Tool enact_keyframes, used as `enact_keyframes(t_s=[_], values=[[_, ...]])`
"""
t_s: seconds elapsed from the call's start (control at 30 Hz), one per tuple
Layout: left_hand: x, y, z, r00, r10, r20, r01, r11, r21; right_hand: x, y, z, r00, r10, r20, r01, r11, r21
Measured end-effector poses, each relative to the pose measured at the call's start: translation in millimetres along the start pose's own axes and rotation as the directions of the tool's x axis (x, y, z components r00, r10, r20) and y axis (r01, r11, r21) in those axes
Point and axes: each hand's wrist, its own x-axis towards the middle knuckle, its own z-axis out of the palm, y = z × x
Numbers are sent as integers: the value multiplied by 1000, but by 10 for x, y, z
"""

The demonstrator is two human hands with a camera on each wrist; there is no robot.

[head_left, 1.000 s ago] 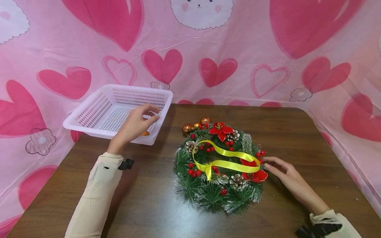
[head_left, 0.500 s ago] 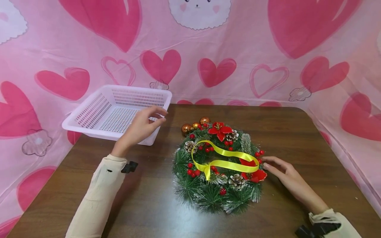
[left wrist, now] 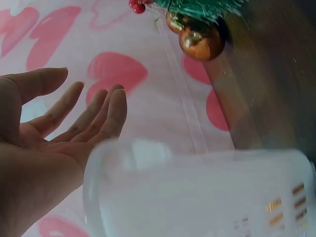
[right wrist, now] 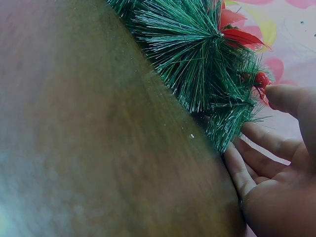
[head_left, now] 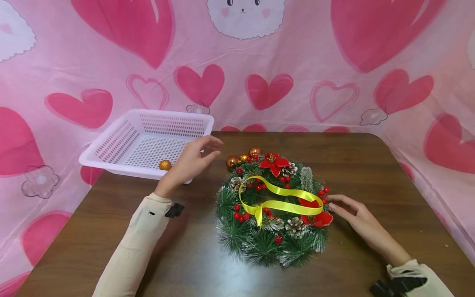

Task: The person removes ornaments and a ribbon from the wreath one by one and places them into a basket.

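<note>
A green Christmas wreath (head_left: 241, 243) with red flowers, berries and pine cones lies on the table. Across it runs a loop of yellow ribbon (head_left: 291, 205). My left hand (head_left: 193, 161), holding nothing, hovers over the basket's near right corner with fingers loosely spread; the left wrist view also shows it bare of any object. Inside the white basket (head_left: 111, 167) sits a golden ball (head_left: 165, 165). My right hand (head_left: 361, 220) rests at the wreath's right edge. There its relaxed fingers (right wrist: 242, 170) touch the needles and its thumb is near the red berries.
Copper-coloured balls (head_left: 233, 161) sit at the wreath's far left edge. The brown wooden table (head_left: 334, 156) ends at a pink heart-patterned cloth (head_left: 311, 53) hanging behind and at the sides.
My left hand has moved to the right from over the basket, uncovering the golden ball inside. The right hand and the wreath stay in place.
</note>
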Motion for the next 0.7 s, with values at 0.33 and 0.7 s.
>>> enact_keyframes(t_s=[0.33,0.7], values=[[144,-4,260,998,29,64,-28,1000,-7,4,-12,3,1000,30,-6,-30,999,-13],[153,-110,487,995,13,98,-20,998,63,6,10,10,1000,26,-2,-26,1000,-6]])
